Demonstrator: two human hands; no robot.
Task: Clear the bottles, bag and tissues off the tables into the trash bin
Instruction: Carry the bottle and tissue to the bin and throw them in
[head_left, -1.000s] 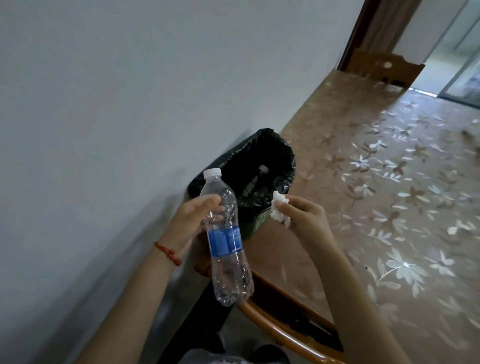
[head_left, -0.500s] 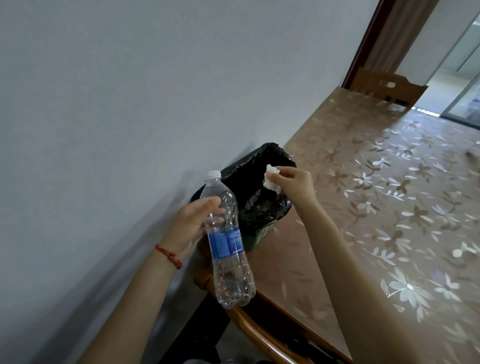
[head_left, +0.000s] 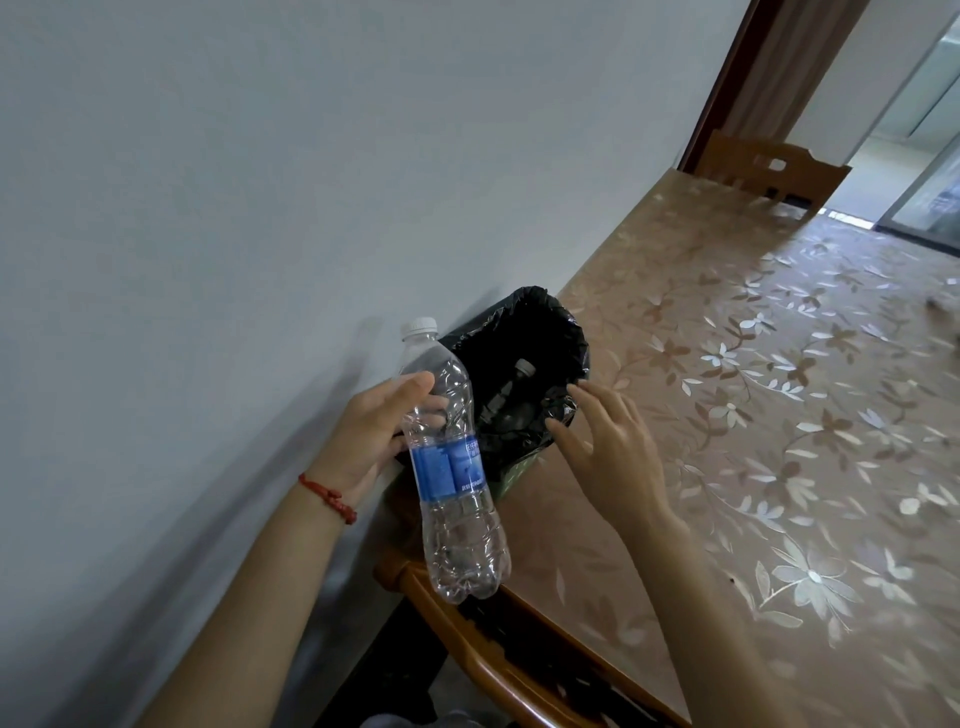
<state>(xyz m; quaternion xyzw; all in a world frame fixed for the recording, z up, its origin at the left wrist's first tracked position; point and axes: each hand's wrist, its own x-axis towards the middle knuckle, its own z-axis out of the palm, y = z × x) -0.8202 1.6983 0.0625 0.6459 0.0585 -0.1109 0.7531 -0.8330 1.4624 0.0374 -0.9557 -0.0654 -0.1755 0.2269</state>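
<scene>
Left hand (head_left: 371, 436) wraps fingers around clear bottle (head_left: 452, 467), upright, center frame, just left of black-lined trash bin (head_left: 563, 332). Right hand (head_left: 610, 452) empty, fingers spread, beside bin rim. Another bottle (head_left: 506, 397) lies inside the bin.

Clear crinkled plastic bottle (head_left: 457, 467) with glossy blue label and white ribbed plastic cap; trash bin (head_left: 519, 384) lined with shiny, wrinkled black plastic film. Table (head_left: 753, 415) has glossy smooth floral covering, polished wood edge; wall (head_left: 260, 182) matt painted. Red braided cord bracelet (head_left: 328, 492) on wrist.
</scene>
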